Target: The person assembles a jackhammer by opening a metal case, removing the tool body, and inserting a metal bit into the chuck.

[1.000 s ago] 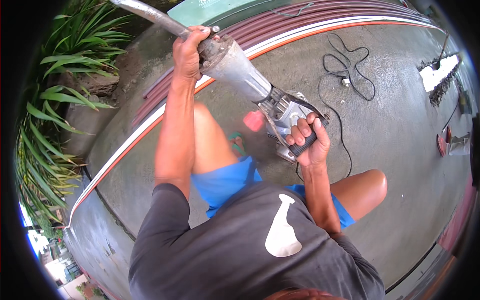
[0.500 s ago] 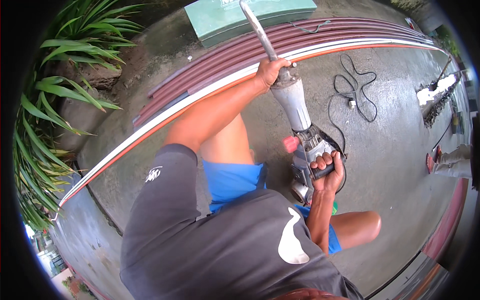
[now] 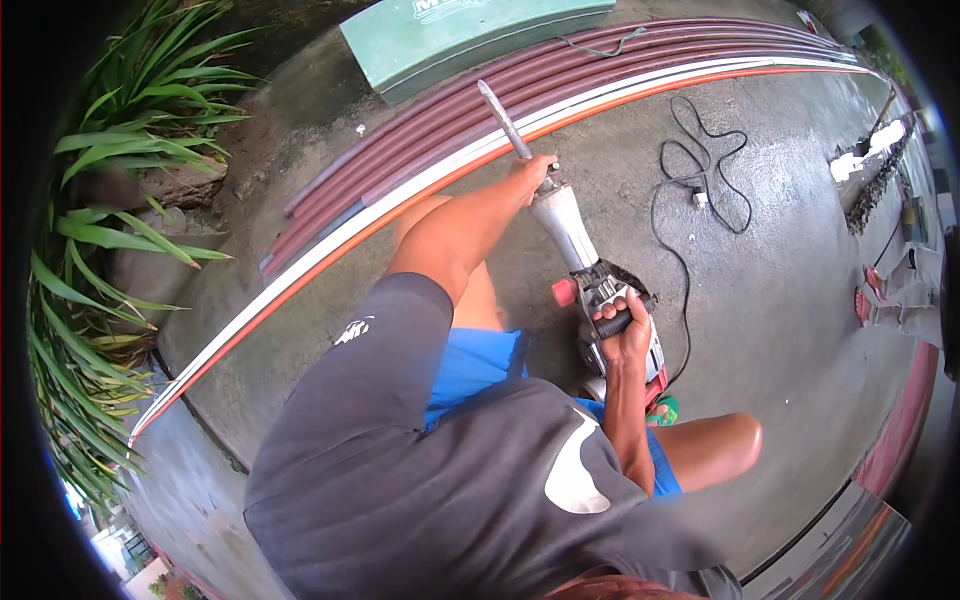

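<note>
A grey demolition hammer lies slantwise in front of my body, its pointed chisel bit aimed away and a little left. My left hand is closed around the nose where the bit enters. My right hand wraps the black ribbed side handle. Beside that handle, a red knob sticks out to the left. The hammer's rear end is partly hidden by my right forearm and blue shorts.
Maroon, white and orange pipes run in a long bundle across the concrete floor. Beyond them sits a green case. A black power cord loops at the right. Leafy plants line the left; another person's legs show far right.
The chisel end has dropped lower and away from me. Both hands have kept their grip, and the right hand with the handle has shifted slightly left. The view has shifted a little.
</note>
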The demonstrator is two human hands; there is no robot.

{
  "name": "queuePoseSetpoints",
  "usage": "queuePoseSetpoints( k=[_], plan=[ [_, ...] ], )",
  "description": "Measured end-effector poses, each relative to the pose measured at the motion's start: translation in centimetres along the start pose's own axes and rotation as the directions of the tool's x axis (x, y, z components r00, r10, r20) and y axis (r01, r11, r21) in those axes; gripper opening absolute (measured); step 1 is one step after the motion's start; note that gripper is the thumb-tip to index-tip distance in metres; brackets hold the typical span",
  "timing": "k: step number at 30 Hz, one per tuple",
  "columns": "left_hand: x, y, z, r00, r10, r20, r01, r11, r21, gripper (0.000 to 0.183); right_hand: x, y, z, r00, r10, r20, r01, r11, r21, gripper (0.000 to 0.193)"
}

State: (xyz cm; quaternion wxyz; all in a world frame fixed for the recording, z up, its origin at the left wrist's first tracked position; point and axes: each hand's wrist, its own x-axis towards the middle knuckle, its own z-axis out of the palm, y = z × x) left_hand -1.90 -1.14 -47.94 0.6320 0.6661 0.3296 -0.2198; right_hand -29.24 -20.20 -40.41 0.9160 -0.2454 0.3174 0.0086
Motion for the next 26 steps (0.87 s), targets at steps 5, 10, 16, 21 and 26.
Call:
queuePoseSetpoints(
  k=[5, 10, 16, 21, 26],
  plan=[
    [2.8, -1.8, 0.5, 0.988, 0.004, -0.155, 0.007, 0.997, 0.072, 0.061, 0.8, 1.1, 1.0, 0.999, 0.020, -0.033, -0.020, 1.000, -0.016, 0.016],
    [4.6, -3.4, 1.8, 0.982, -0.003, -0.188, 0.033, 0.987, 0.154, 0.069, 1.9, 2.0, 1.2, 0.997, 0.011, -0.080, -0.013, 1.000, -0.024, 0.016],
    [10.4, -6.4, -0.8, 0.984, 0.032, -0.173, -0.016, 0.995, 0.095, 0.077, 2.4, 3.1, 2.1, 0.999, 0.039, -0.008, -0.039, 0.994, -0.102, 0.015],
    [12.7, -7.2, -2.0, 0.999, -0.046, -0.021, 0.042, 0.989, -0.138, 0.074, 3.3, 3.7, 2.0, 0.999, 0.024, -0.042, -0.027, 0.997, -0.075, 0.016],
    [7.7, -6.6, 2.2, 0.995, 0.004, -0.102, -0.011, 0.998, -0.068, 0.080, 4.0, 2.7, -0.2, 0.997, -0.010, -0.080, 0.010, 1.000, 0.001, 0.016]
  ],
)
